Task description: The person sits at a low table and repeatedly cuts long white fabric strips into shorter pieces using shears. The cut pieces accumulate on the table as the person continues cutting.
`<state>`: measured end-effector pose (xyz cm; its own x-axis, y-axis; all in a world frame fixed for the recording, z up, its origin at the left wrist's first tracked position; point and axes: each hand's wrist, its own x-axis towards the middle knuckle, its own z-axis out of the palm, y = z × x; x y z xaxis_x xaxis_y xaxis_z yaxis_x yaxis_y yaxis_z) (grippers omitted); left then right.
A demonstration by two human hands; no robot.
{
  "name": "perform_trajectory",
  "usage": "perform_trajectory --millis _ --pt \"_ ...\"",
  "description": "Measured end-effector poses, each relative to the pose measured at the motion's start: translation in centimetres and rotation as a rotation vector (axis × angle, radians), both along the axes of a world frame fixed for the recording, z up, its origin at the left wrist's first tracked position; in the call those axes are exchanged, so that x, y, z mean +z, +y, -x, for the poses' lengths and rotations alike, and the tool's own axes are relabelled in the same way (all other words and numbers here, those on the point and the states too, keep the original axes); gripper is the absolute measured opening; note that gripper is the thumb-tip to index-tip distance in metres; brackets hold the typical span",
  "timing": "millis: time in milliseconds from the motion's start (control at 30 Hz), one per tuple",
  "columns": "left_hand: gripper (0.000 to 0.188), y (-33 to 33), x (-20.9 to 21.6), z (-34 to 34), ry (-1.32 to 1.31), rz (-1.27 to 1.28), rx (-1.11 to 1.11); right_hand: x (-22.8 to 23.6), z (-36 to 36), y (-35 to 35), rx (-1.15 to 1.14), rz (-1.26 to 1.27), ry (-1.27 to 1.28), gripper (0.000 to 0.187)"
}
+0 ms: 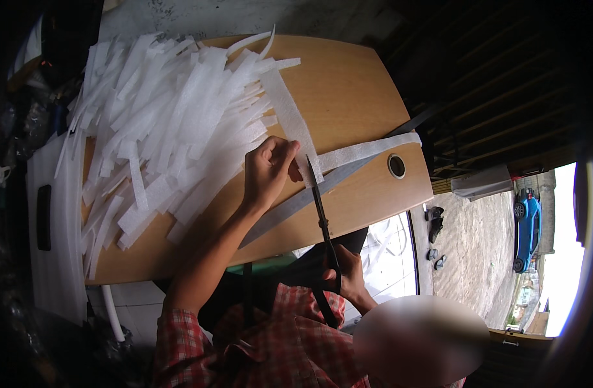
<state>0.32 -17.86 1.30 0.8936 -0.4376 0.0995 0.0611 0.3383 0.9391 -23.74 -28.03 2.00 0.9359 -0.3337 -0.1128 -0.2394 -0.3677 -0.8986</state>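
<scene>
Over the wooden table, my left hand [270, 169] pinches a white foam strip [287, 110] by its near end, between thumb and fingers. The strip stretches away toward the far side of the table. My right hand [353, 275], near the table's front edge, grips the handles of black scissors [323, 223]. The scissor blades point away from me and reach the strip's near end, right beside my left fingertips. Another narrow foam strip [367, 150] runs to the right from the blades. Beneath them, a long grey flat bar [290, 208] lies slantwise across the tabletop.
A big heap of cut white foam strips [173, 110] covers the left of the wooden table [348, 77]. A round hole [396, 165] is near its right edge. More strips [392, 242] lie on the tiled floor. Shoes [435, 223] and a blue car [528, 229] are outside, right.
</scene>
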Motion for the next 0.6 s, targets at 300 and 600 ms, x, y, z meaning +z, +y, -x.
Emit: perform_trajectory --millis 300,600 --pt "0.027 0.2 0.2 0.0 -0.03 -0.109 -0.072 0.6 -0.6 -0.2 -0.023 0.02 0.036 0.078" --pt "0.026 -0.1 -0.4 0.5 0.008 -0.118 -0.238 1.1 -1.2 -0.3 -0.043 -0.1 -0.044 0.078"
